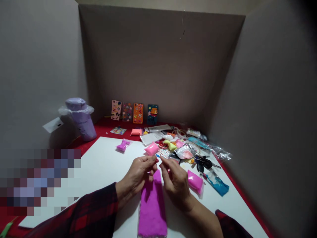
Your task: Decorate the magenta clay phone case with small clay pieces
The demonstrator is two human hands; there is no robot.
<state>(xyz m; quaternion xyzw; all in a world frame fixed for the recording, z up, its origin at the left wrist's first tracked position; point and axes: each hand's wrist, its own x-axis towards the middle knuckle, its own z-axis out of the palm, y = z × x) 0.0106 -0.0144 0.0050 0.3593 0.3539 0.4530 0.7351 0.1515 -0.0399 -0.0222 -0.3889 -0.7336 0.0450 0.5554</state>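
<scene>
White board [96,175]: spread across lower centre, bare white left of both hands, edged by red cloth [106,128] at upper left.
Packet clutter [185,151]: heaped right of centre, close beyond the fingertips.
Magenta slab [153,211]: lying flat at bottom centre, between and below both hands.
Right hand [177,183]: curled at centre, thumb and forefinger close; cannot tell whether gripping.
Left hand [138,173]: pinched together on the pinkish-red bit.
Pink packet [195,181]: just right of the right hand.
Pinkish-red bit [157,160]: at left fingertips, facing right ones.
</scene>
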